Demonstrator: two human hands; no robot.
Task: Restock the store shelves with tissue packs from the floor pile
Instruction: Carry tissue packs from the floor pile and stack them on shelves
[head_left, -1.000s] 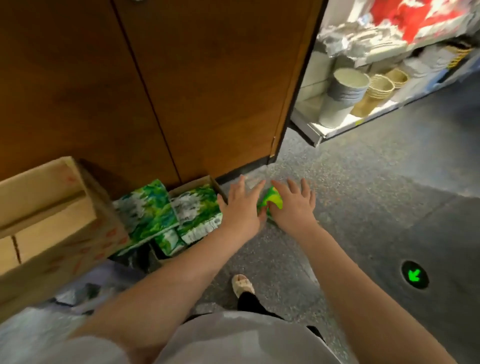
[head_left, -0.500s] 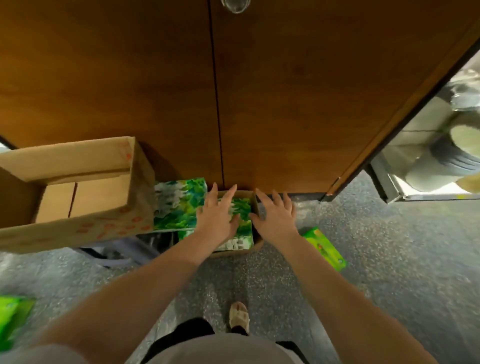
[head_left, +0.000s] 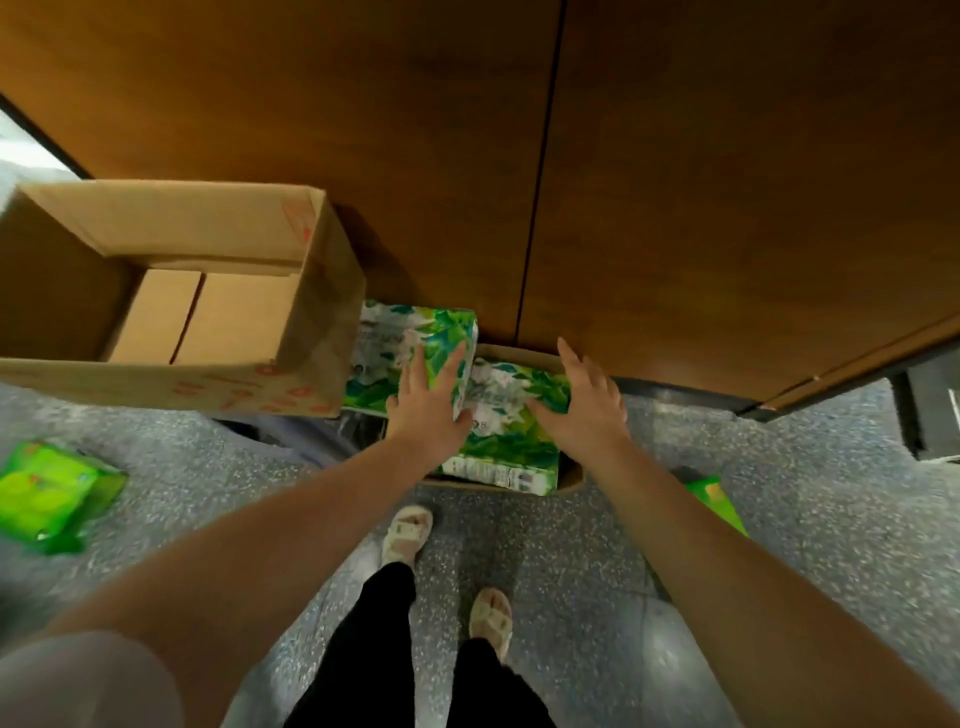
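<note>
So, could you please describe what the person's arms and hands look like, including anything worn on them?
Both forearms are bare, with no watch, bracelet or gloves visible. The left hand and right hand show no rings that I can make out. A blurred pale grey short sleeve covers the left upper arm; the right arm's sleeve is out of view.

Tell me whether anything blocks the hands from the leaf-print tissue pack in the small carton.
Nothing visible does. The left hand and right hand are spread open at either side of the tissue pack, which lies uncovered in its small carton.
</note>
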